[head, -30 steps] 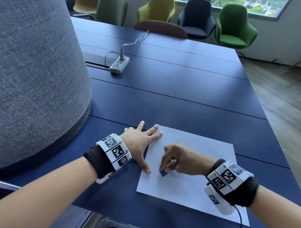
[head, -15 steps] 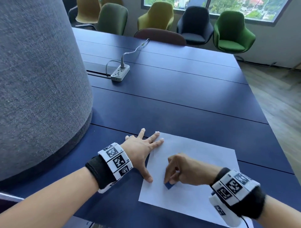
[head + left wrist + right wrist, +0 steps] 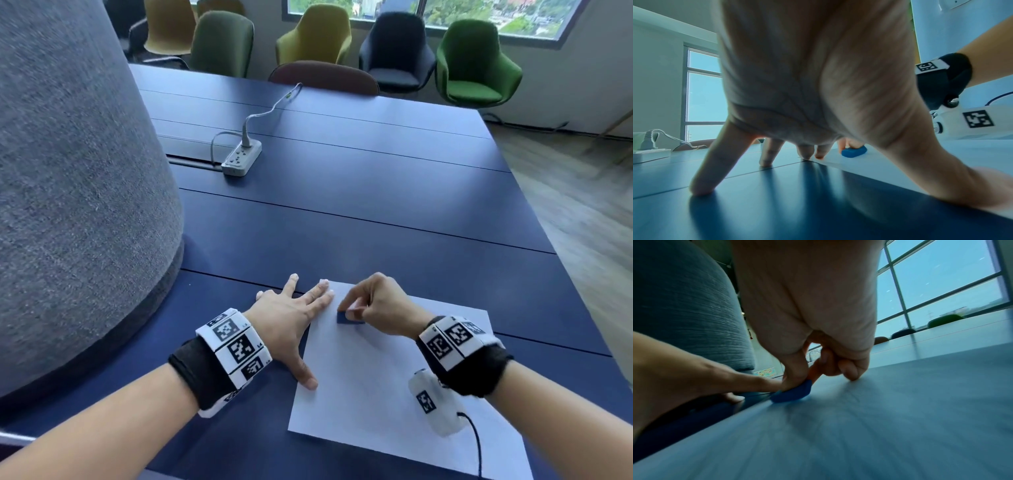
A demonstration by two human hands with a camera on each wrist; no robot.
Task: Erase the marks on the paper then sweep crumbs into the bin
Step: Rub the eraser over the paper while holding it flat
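A white sheet of paper (image 3: pixel 383 383) lies on the dark blue table (image 3: pixel 342 222) in front of me. My right hand (image 3: pixel 373 305) pinches a small blue eraser (image 3: pixel 347 318) and holds it down on the sheet's far left part; the eraser (image 3: pixel 854 151) also shows under those fingertips in the left wrist view, and the eraser (image 3: pixel 792 393) shows in the right wrist view. My left hand (image 3: pixel 291 318) lies spread and flat, fingertips and thumb pressing the paper's left edge. No marks or crumbs can be made out on the paper. No bin is in view.
A large grey fabric-covered column (image 3: pixel 75 178) stands on the table at the left. A white power strip (image 3: pixel 241 159) with a plugged cable lies farther back. Several chairs (image 3: pixel 476 61) line the far end. The table's right edge drops to a wooden floor (image 3: pixel 582 212).
My right hand has slid the eraser up the sheet, away from me, to just beside my left fingertips. The left hand has stayed pressing the paper's edge.
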